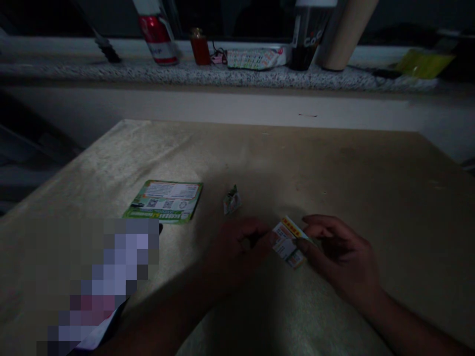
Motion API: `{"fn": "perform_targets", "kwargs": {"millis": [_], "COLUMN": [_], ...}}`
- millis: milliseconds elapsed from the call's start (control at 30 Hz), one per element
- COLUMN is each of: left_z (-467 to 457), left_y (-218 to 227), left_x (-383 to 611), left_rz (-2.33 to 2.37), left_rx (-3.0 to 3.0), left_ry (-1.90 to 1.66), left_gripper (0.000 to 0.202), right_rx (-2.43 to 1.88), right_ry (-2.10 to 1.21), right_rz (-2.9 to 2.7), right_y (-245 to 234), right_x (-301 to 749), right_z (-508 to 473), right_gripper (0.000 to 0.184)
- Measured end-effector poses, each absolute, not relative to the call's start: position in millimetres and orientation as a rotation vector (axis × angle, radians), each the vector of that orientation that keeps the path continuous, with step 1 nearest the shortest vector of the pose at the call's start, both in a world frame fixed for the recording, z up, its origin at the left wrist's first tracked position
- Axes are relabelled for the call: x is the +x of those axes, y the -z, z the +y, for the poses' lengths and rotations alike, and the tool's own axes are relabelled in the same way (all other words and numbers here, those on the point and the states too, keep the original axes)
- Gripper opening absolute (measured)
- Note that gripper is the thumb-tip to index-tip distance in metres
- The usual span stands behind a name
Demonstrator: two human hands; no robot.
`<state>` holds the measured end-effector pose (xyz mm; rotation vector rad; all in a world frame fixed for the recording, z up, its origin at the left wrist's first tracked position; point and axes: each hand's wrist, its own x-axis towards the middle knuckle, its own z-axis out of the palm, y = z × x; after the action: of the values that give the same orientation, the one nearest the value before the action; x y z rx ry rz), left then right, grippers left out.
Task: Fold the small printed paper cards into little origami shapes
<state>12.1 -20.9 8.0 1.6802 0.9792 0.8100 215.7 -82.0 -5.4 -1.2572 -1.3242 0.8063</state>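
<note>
A small printed packet (pixel 287 244), white and blue with a yellow band and red letters, is held low over the table between my two hands. My left hand (pixel 241 247) pinches its left edge between thumb and fingers. On the other side, my right hand (pixel 343 252) has its thumb on the packet's face near the right edge, fingers curled behind. A little crumpled, torn-looking wrapper piece (pixel 232 201) lies just beyond my left hand. Farther left rests a flat green printed card or pouch (pixel 166 200) with text and square codes.
A pixelated long object (pixel 115 277) lies at the front left of the table (pixel 334 168). On the granite sill (pixel 185 76) stand a red can (pixel 159 42), an orange bottle (pixel 201 48), a crumpled wrapper (pixel 254 58), a dark cup (pixel 306 39) and a cardboard tube (pixel 345 34).
</note>
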Motion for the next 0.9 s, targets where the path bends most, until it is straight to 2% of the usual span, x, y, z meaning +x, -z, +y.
{"fn": "perform_targets", "kwargs": {"millis": [67, 267, 400, 533, 700, 767, 900], "left_z": [-22.6, -23.4, -25.6, -29.0, -26.4, -23.1, -14.3], "left_y": [-8.0, -6.1, -2.8, -1.5, -5.4, -7.6, -10.2], "left_x": [11.9, 12.4, 13.9, 15.2, 5.9, 0.3, -7.0], "left_rz": [0.999, 1.027, 1.008, 0.923, 0.716, 0.728, 0.803], "left_rx": [1.701, 1.789, 1.826, 1.885, 2.189, 2.329, 2.543], "left_ry": [-0.792, -0.882, -0.884, -0.933, -0.867, -0.823, -0.84], "left_gripper": [0.021, 0.017, 0.011, 0.028, 0.03, 0.039, 0.039], "right_rx": [-1.254, -1.265, -1.329, -1.341, -1.283, -1.271, -1.248], "right_ry": [-0.669, -0.536, -0.516, -0.479, -0.338, -0.275, -0.235], "right_rz": [-1.449, -1.714, -1.728, -1.76, -1.837, -1.872, -1.89], "right_y": [6.1, 5.0, 4.9, 4.2, -0.5, -1.5, -0.2], "right_x": [217.9, 216.7, 215.2, 215.5, 220.8, 226.0, 237.7], "right_z": [-81.9, -80.7, -81.3, -83.2, -82.3, -81.0, -77.1], "right_gripper": [0.031, 0.029, 0.019, 0.014, 0.016, 0.018, 0.025]}}
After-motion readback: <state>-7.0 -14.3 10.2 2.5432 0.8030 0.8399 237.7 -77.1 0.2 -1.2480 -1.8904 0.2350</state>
